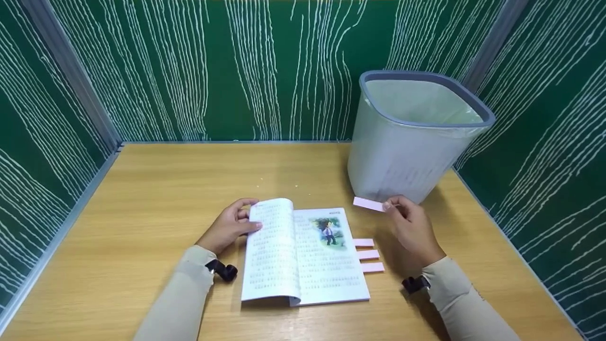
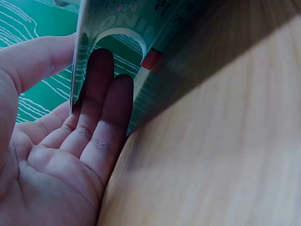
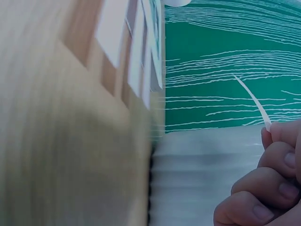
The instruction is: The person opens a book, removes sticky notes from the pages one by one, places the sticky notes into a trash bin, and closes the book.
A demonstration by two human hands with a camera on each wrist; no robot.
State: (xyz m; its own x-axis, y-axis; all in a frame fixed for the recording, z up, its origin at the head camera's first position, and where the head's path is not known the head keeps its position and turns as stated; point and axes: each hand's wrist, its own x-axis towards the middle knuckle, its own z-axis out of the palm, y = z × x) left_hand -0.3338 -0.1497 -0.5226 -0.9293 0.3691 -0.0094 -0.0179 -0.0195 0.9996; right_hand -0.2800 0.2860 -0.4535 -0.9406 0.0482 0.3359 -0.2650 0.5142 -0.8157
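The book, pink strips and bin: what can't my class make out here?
Book: print too small to read, head view.
Lettering: cut by top edge, left wrist view.
Tucked strips: inner ends hidden by the book, head view.
Held strip: one end hidden by the right hand, head view.
Bin: floor hidden by its near wall, head view.

Shows pale pink on the held strip (image 1: 369, 204) and the three other strips (image 1: 369, 255); white on the open book (image 1: 326, 289), with rows of grey print (image 1: 270, 251) and a mostly green picture (image 1: 340, 232). Seen from the left wrist, shows dull green on the cover (image 2: 136, 26), with a white arc (image 2: 123, 31) and a red patch (image 2: 151, 59). Runs to green with wavy white lines on the walls (image 1: 289, 61), off-white on the bin (image 1: 402, 151), blue-grey on its rim (image 1: 407, 75), yellow-brown on the tabletop (image 1: 189, 175), beige on the sleeves (image 1: 177, 293).
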